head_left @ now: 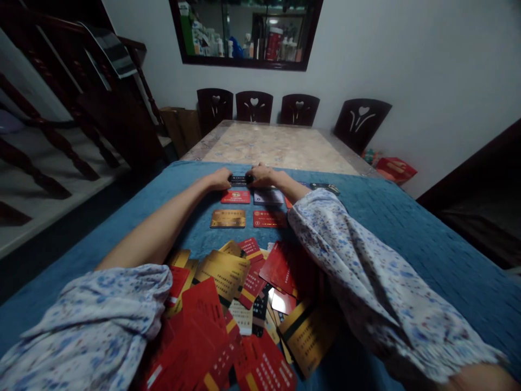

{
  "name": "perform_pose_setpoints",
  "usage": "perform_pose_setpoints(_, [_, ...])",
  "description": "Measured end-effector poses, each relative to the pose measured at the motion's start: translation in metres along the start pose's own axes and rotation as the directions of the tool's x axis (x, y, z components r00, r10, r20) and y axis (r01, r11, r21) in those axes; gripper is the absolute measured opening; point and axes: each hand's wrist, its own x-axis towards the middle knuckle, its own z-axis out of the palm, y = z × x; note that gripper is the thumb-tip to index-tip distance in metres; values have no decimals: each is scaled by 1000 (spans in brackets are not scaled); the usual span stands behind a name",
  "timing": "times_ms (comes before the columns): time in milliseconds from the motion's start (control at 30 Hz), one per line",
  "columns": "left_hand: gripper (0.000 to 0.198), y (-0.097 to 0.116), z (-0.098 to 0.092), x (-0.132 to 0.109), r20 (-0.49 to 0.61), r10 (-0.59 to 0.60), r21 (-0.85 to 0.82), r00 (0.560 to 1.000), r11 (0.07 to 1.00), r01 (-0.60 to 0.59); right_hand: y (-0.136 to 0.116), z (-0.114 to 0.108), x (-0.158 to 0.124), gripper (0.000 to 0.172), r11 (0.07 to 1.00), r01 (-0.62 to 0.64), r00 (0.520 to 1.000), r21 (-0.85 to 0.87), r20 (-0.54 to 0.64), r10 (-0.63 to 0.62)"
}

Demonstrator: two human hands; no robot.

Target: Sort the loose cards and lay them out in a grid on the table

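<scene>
A black card [239, 181] lies at the far part of the blue cloth, between my two hands. My left hand [220, 178] closes on its left end. At its right end are the bent fingers of my right hand [262, 175]. Just nearer to me lie a red card [236, 197] and a pale card [268, 197]. Below these are a gold card [228, 219] and another red card [269, 219]. My right forearm partly hides a further red card. Between my forearms spreads a loose pile of red, gold, black and white cards [222, 277].
Another dark card [324, 188] lies right of my right wrist. The blue cloth [407, 239] covers the near part of the table, whose patterned top [280, 144] shows beyond. Several dark chairs [254, 107] stand at the far end. A wooden railing [52, 130] is at left.
</scene>
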Motion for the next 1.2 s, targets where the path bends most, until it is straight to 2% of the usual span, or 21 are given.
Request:
perform_pose_setpoints(300, [40,5,-3,1,60,-58,44,997,998,55,-3,11,15,45,997,-2,999,-80,-49,-2])
perform_pose_setpoints(567, [42,2,3,-1,22,-61,95,998,994,59,-5,12,14,44,996,8,998,-93,-54,-13])
perform_pose_setpoints(767, [42,-4,5,-4,2,-56,61,998,997,56,-5,9,11,49,995,-3,999,-104,-54,-2])
perform_pose_setpoints(967, [44,-7,7,-10,-63,-55,-10,997,998,54,-3,0,0,47,994,16,996,-112,-84,-26])
perform_pose_setpoints(1200, [26,-5,10,-24,-146,-62,-126,987,991,44,-1,-12,-28,42,992,48,987,-119,-146,-65])
